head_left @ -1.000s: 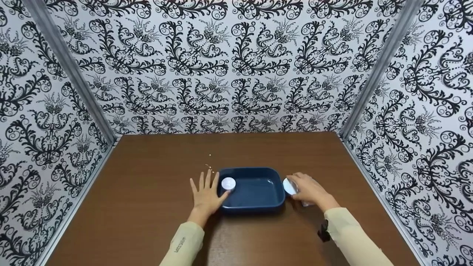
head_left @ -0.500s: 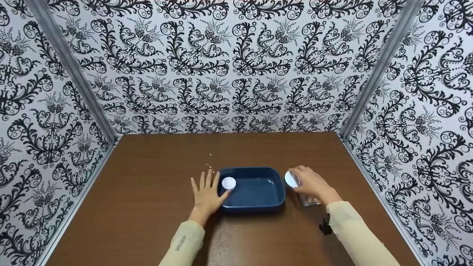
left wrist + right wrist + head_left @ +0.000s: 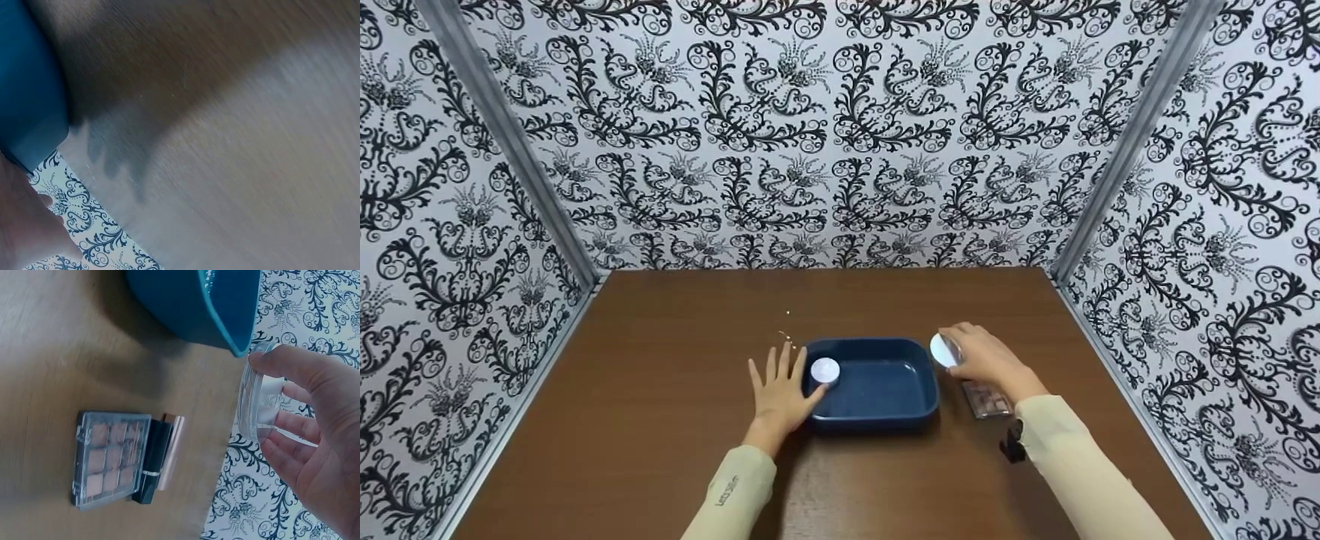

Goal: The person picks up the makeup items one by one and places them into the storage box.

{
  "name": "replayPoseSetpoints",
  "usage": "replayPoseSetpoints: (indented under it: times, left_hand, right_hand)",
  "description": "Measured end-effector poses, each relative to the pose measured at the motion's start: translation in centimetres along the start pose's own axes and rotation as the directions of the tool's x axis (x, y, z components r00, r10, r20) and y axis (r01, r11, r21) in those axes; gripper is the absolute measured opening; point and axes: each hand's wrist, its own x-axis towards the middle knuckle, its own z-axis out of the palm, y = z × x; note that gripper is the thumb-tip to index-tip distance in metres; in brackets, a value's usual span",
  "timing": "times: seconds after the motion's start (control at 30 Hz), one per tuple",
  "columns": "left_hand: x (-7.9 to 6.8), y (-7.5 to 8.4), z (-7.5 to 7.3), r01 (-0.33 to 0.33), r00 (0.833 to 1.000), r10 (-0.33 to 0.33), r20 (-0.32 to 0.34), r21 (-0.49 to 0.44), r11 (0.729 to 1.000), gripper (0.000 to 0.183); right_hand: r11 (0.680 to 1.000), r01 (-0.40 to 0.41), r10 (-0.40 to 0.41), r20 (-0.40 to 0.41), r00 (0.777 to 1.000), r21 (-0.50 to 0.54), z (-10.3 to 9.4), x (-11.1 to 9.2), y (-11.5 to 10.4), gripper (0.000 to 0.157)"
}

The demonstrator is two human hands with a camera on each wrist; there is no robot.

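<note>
My left hand (image 3: 780, 401) lies with spread, straight fingers against the left side of a blue rectangular dish (image 3: 877, 420). Inside the dish, near that hand's thumb, is a round white-topped container (image 3: 825, 370). My right hand (image 3: 994, 364) grips a clear round cosmetic jar (image 3: 260, 402) with a white part, thumb on one side and fingers on the other. The jar is off the table, tilted, close to the dish's right rim. Only a blurred part of the left hand (image 3: 25, 225) shows in the left wrist view.
A clear-lidded eyeshadow palette (image 3: 109, 458) lies right of the dish. Beside it are a black cosmetic tube (image 3: 154, 461) and a rose-gold tube (image 3: 172, 453). A thin gold chain-like item (image 3: 786, 339) lies behind the left hand. Patterned walls enclose the brown table (image 3: 660, 360).
My right hand has lifted the jar and carried it away from me, then slightly left toward the dish, uncovering the palette. My left hand stays in place.
</note>
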Motion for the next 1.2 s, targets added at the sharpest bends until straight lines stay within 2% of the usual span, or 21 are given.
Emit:
replayPoseSetpoints:
  times: [0.23, 0.5, 0.73, 1.07, 1.2]
  left_hand:
    - [0.3, -0.5, 0.8, -0.008, 1.0, 0.007, -0.017, -0.024, 1.0, 0.085]
    - [0.2, -0.3, 0.5, 0.004, 1.0, -0.004, -0.001, -0.014, 1.0, 0.084]
    - [0.2, -0.2, 0.4, -0.012, 1.0, 0.012, -0.018, -0.014, 1.0, 0.083]
    - [0.4, -0.4, 0.6, -0.003, 1.0, 0.003, 0.008, 0.007, 1.0, 0.084]
    - [0.2, -0.3, 0.4, -0.013, 1.0, 0.013, -0.014, -0.011, 1.0, 0.084]
  right_hand:
    - [1.0, 0.015, -0.015, -0.001, 1.0, 0.013, 0.3, 0.7, -1.0, 0.069]
    - [0.999, 0.036, -0.036, 0.017, 0.999, 0.008, 0.8, 1.5, -2.0, 0.069]
    - [0.998, 0.062, -0.062, 0.011, 0.998, 0.013, 1.3, 1.8, -2.7, 0.07]
    - [0.998, 0.066, -0.067, 0.035, 0.997, 0.025, 1.9, 2.5, -3.8, 0.069]
    - [0.998, 0.052, -0.053, 0.063, 0.997, 0.02, 2.5, 2.8, -4.3, 0.068]
